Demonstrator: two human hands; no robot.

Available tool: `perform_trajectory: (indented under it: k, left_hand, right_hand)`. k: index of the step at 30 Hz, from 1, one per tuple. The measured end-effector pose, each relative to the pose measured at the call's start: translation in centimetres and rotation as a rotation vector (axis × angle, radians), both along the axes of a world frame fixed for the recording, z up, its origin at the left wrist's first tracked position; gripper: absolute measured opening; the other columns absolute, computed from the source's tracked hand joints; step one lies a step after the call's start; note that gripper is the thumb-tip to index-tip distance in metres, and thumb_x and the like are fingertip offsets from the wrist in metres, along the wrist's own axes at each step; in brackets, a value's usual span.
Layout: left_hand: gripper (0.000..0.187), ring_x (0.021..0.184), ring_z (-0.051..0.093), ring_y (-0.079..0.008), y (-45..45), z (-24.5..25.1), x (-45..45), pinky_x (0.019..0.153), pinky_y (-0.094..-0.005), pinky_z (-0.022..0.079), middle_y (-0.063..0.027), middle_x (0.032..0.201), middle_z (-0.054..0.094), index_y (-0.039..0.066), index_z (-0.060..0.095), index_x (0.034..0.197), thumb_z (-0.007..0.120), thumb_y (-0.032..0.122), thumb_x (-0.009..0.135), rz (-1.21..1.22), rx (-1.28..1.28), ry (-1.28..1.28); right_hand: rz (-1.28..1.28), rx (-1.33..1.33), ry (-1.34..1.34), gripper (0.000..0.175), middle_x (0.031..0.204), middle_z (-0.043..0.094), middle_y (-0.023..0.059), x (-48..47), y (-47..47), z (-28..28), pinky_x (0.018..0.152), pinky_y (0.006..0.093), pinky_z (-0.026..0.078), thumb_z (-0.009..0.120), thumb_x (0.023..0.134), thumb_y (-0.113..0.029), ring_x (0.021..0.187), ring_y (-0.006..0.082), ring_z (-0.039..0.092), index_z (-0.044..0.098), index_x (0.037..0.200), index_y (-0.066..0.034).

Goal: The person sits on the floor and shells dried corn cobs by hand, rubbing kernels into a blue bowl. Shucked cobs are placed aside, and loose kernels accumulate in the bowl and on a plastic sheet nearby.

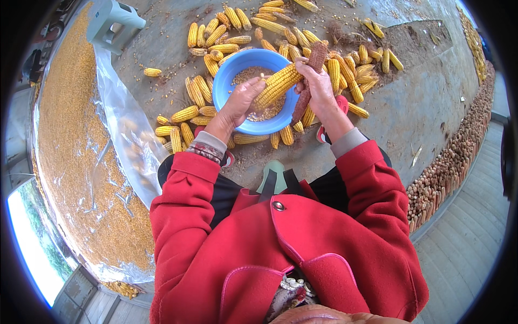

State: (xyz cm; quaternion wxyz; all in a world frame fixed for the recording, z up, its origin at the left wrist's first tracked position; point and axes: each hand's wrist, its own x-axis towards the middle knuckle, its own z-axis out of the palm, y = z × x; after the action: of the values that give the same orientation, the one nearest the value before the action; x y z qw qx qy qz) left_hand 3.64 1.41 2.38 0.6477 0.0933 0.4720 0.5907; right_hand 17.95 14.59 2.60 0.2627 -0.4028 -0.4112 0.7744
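Note:
Over a blue plastic basin [221, 95] I hold an ear of yellow corn [277, 87] slanted up to the right. My left hand [243, 101] grips its lower left end, thumb on top near a loose kernel. A bare reddish corncob [315, 67] is held in my right hand [317, 85], whose thumb and fingers also meet the upper end of the ear. The cob crosses that end, tilted, with its lower tip by the basin's right rim. Loose kernels [265, 113] cover part of the basin's bottom.
Whole corn ears [226, 38] lie around the basin on the concrete floor [404, 109]. A wide layer of shelled kernels [73, 141] on plastic sheeting [125, 117] spreads at left, below a plastic stool [115, 22]. Stacked bare cobs [441, 170] line the right side.

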Motion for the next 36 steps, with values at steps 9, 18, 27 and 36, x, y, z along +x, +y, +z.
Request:
perform_trajectory:
  k: [9, 18, 27, 36]
  left_hand:
    - [0.042, 0.090, 0.062, -0.0144, -0.3, -0.1, -0.7, 0.071, -0.0268, 0.054, -0.0088, 0.106, 0.062, 0.001, 0.050, 0.125, 0.054, 0.030, 0.094, -0.130, 0.050, 0.053]
    - [0.041, 0.082, 0.063, -0.0132, -0.2, 0.0, -0.6, 0.066, -0.0259, 0.054, -0.0062, 0.101, 0.062, 0.001, 0.047, 0.128, 0.049, 0.027, 0.096, -0.117, -0.032, 0.052]
    - [0.038, 0.080, 0.063, -0.0144, 0.0, -0.1, -0.4, 0.065, -0.0269, 0.055, -0.0064, 0.100, 0.062, 0.003, 0.049, 0.126, 0.049, 0.026, 0.096, -0.053, 0.012, 0.041]
    - [0.031, 0.099, 0.058, -0.0148, -0.3, -4.6, -0.7, 0.087, -0.0302, 0.048, -0.0065, 0.109, 0.062, 0.002, 0.059, 0.115, 0.051, 0.023, 0.095, -0.012, 0.078, 0.232]
  right_hand:
    - [0.000, -0.004, -0.004, 0.022, 0.075, 0.058, -0.0003, 0.0, -0.2, 0.0, 0.046, 0.0237, 0.039, 0.066, 0.082, -0.019, 0.050, 0.0087, 0.049, 0.062, 0.101, -0.0076]
    - [0.025, 0.015, -0.031, 0.023, 0.075, 0.058, 0.0001, 0.0, -0.3, 0.1, 0.046, 0.0239, 0.039, 0.066, 0.081, -0.019, 0.050, 0.0091, 0.049, 0.062, 0.101, -0.0081]
    - [0.021, 0.001, 0.001, 0.021, 0.072, 0.056, 0.0001, -0.3, -0.3, 0.1, 0.045, 0.0243, 0.039, 0.065, 0.082, -0.020, 0.049, 0.0094, 0.049, 0.061, 0.100, -0.0087]
    - [0.020, -0.065, -0.049, 0.038, 0.063, 0.049, -0.0018, -0.7, -0.7, -0.7, 0.039, 0.0218, 0.032, 0.066, 0.084, -0.024, 0.044, 0.0080, 0.043, 0.057, 0.115, -0.0038]
